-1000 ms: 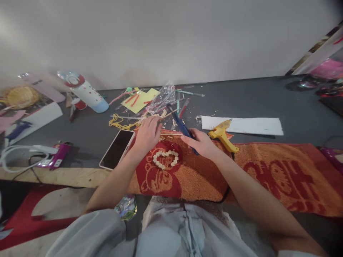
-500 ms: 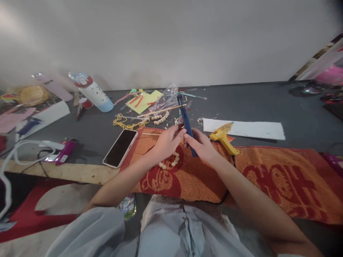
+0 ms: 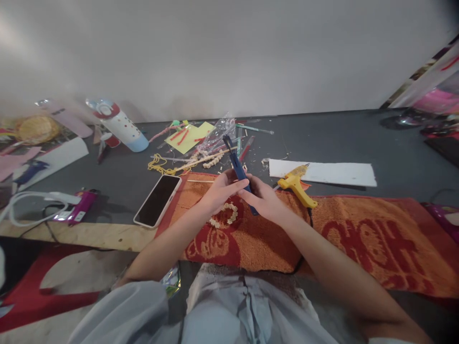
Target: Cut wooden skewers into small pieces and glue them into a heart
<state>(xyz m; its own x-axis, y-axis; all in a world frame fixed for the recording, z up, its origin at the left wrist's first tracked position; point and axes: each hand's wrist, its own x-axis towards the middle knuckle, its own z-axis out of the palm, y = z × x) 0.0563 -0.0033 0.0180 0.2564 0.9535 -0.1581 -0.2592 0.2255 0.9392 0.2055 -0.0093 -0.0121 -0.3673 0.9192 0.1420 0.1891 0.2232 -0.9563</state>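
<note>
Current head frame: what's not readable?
All in the head view:
Blue tool, middle: covered by the left hand and right hand.
Left hand's grip: far-side contact hidden by the hand itself.
Pale ring, upper left: behind the left hand.
Purple item: cut off by the right edge.
Pink object: blurred, cut by the right edge.

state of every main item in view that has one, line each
blue tool: in hand, slanted, open/shut unclear
right hand: closed on it
left hand: against it, grip unclear
phone: face up, screen dark
yellow glue gun: lying on its side
orange towel: spread out
pale bead outline: partly hidden
yellow string: loose tangle
dotted bottle: cap on
</note>
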